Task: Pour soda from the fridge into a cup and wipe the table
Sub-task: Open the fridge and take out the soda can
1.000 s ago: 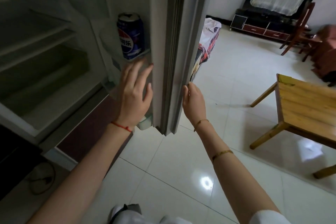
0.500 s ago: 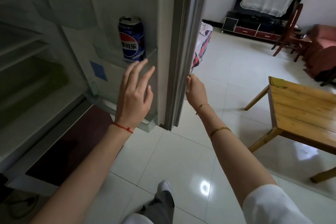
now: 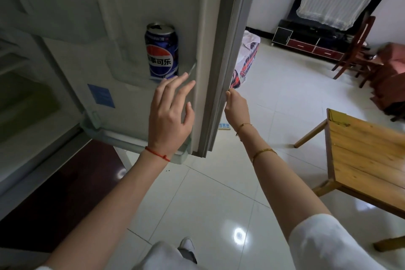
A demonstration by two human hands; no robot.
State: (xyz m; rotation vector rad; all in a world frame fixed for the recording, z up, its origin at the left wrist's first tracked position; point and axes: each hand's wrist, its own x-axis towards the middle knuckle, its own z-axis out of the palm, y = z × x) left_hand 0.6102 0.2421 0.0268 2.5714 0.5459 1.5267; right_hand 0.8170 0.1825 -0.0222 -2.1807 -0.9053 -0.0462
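A blue soda can (image 3: 161, 50) with a red, white and blue logo stands upright on a clear shelf inside the fridge door (image 3: 122, 28); its top looks opened. My left hand (image 3: 171, 114) is raised just below the can, fingers spread, touching nothing. My right hand (image 3: 235, 107) grips the outer edge of the fridge door, fingers curled around it. A wooden table (image 3: 368, 160) stands at the right. No cup or cloth is in view.
The fridge interior (image 3: 26, 94) with shelves is at the left. White tiled floor (image 3: 208, 204) lies below. Checked cloth (image 3: 246, 61) hangs behind the door. A dark TV stand (image 3: 306, 44), a wooden chair (image 3: 355, 50) and a reddish seat (image 3: 390, 79) stand at the far right.
The fridge door has swung wider open with my right hand on its edge. My left hand has stayed open below the can, and I have stepped forward.
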